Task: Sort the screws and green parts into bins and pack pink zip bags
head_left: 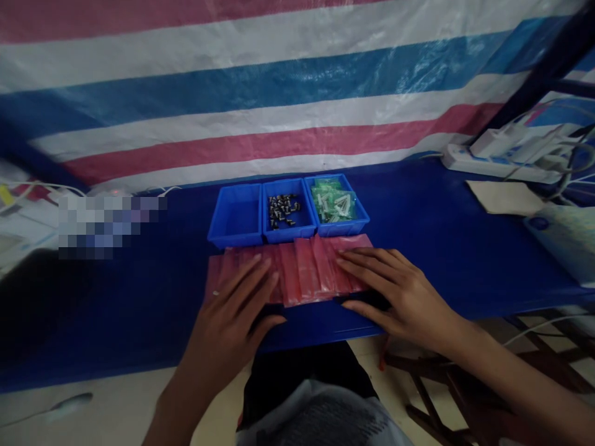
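A row of overlapping pink plastic bags [307, 272] lies flat on the blue table, just in front of three blue bins. My left hand [232, 310] rests on the left part of the row, fingers stretched out and a ring on one of them. On the right end of the row lie the fingertips of my right hand [395, 288], its thumb apart from the rest. The left bin [236, 214] holds nothing visible. Small dark metal parts [281, 209] sit in the middle bin [302, 229]. Green bags with pale pieces inside [332, 201] fill the right bin [360, 220].
A white power strip [497, 164] with plugs and cables stands at the back right, near a beige flat piece [504, 197] and a patterned packet [567, 235]. Cluttered items lie at the far left. Striped sheeting [279, 80] hangs behind the table [418, 229].
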The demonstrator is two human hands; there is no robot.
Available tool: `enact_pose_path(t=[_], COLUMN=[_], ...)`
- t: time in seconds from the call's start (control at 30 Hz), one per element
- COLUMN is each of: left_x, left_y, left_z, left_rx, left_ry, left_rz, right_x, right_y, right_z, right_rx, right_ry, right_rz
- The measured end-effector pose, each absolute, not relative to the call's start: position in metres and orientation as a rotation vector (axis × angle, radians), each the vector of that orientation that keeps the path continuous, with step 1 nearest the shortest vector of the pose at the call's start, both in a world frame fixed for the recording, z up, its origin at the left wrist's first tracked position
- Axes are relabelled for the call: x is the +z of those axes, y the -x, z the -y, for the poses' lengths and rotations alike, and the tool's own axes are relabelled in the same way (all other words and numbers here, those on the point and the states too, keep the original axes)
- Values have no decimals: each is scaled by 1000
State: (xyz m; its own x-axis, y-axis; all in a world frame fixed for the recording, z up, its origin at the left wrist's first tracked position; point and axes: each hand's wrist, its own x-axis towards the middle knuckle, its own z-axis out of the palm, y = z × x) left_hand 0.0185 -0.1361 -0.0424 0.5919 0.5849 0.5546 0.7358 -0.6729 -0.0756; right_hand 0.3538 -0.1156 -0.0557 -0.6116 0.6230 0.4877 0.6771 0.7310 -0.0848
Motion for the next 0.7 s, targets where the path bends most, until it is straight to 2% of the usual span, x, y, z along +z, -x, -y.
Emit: enact_pose_path(t=[0.2,0.53,0.7], left_x=[-40,-46,-46], left_y=[-41,-70,-68], left_z=[131,123,126], left_rx=[-703,-674,-666], left_ry=[2589,2629,2612], left_rz=[1165,1038,1046], right_x=[-47,-46,-46], right_y=[-357,-342,-332], right_z=[114,99,92], right_rx=[-113,84,23], right_ry=[968,943,840], right_rz=[2541,2643,2671])
